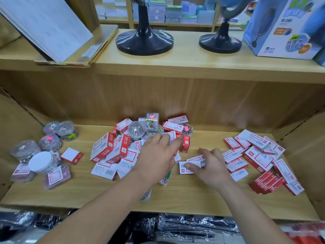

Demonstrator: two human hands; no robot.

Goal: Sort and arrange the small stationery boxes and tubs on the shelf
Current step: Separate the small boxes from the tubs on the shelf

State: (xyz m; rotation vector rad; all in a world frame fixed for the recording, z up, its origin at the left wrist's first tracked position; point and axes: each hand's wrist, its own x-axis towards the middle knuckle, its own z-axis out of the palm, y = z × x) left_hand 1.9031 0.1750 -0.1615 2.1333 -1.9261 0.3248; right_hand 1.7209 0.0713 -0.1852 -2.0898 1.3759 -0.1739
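I look into one wide wooden shelf (193, 196) with side walls and a back wall. All the small stock lies on its floor. On the upper board (184, 62) the largest item is a blue globe carton (284, 27) at the far right. To its left stand two black round stands (144, 39), and at the far left a stack of white sheets (45, 23) leans in an open tray.

In the middle of the shelf is a loose heap of red-and-white boxes (109, 150), some standing on edge and some flat. A second group of the same boxes (258, 155) lies at the right, mostly flat and overlapping. At the left are the clear round tubs (52, 143). Their contents are blurred, and the nearest one has a white lid (42, 161). At the far side of the heap a clear tub holds coloured paper clips (152, 120), and just beside it another tub holds silver pins (136, 129).

Below the shelf edge I see dark packs in shiny plastic film (193, 226).

The left hand (156, 155) reaches palm down onto the heap with fingers stretched forward. The tips are blurred, so I cannot tell if they pinch a box. The right hand (211, 166) is spread, palm down, between the heap and the right group. Its thumb touches a flat white box (184, 170).
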